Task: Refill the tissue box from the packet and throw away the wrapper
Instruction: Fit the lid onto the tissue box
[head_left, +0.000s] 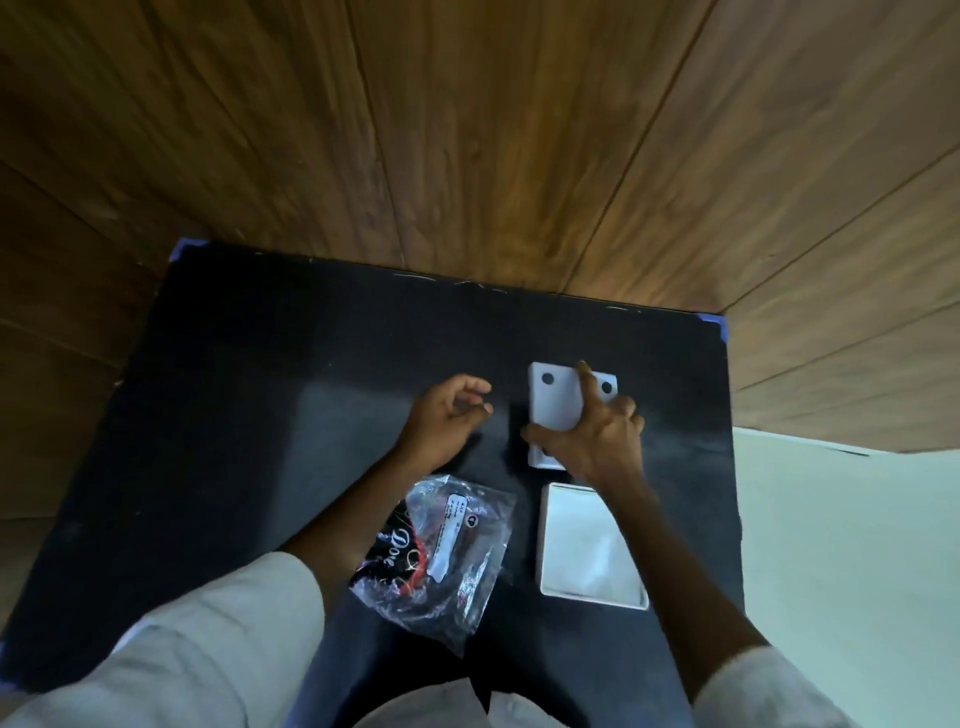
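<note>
A white tissue box part (556, 405) with two round dark holes lies on the black table (260, 415) at the far right. My right hand (597, 431) rests on top of it, fingers spread and gripping it. Just nearer to me lies a second white tray-like box part (587, 551), open side up. The clear plastic tissue packet (441, 556) with black and red print lies crumpled to the left of that tray. My left hand (447, 421) hovers left of the holed part, fingers loosely curled, holding nothing.
The black table ends at a wooden panelled wall (467, 156) behind and to the right. Blue tape marks its far corners (719, 322). A pale floor (831, 545) shows past the table's right edge. My sleeves are pale.
</note>
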